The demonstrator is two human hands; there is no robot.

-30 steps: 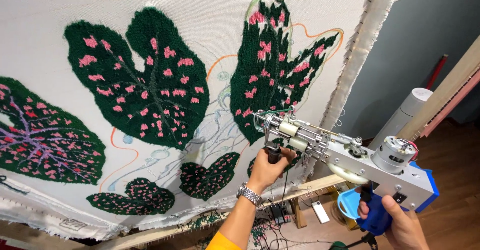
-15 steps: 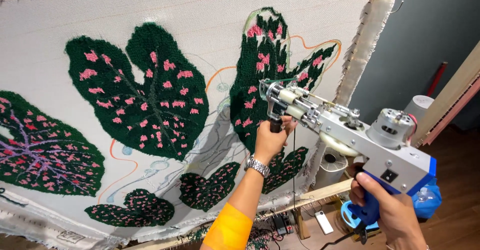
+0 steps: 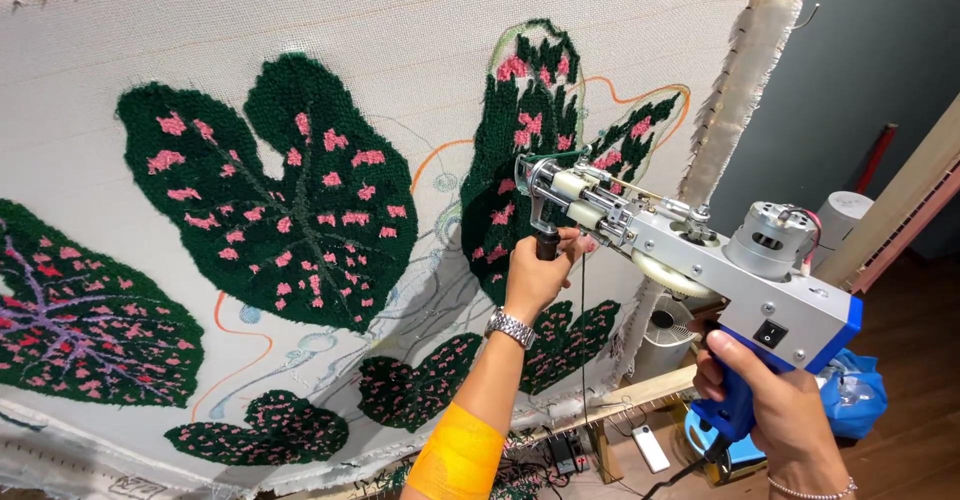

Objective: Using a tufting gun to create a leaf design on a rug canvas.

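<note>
Tufting gun (image 3: 690, 260) at 3 o'clock in head view, long axis running 4 to 10, needle tip hidden against stretched cloth (image 3: 400, 50). Left hand (image 3: 540, 275) clasping front grip; right hand (image 3: 775, 410) clenched around blue handle, wrist cut off.

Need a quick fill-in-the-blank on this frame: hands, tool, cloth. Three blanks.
1. The left hand grips the tool's black front ____.
2. The right hand holds the tufting gun by its ____ rear grip.
3. The stretched cloth shows dark green leaves with ____ spots.

Missing words: handle; blue; pink
</note>
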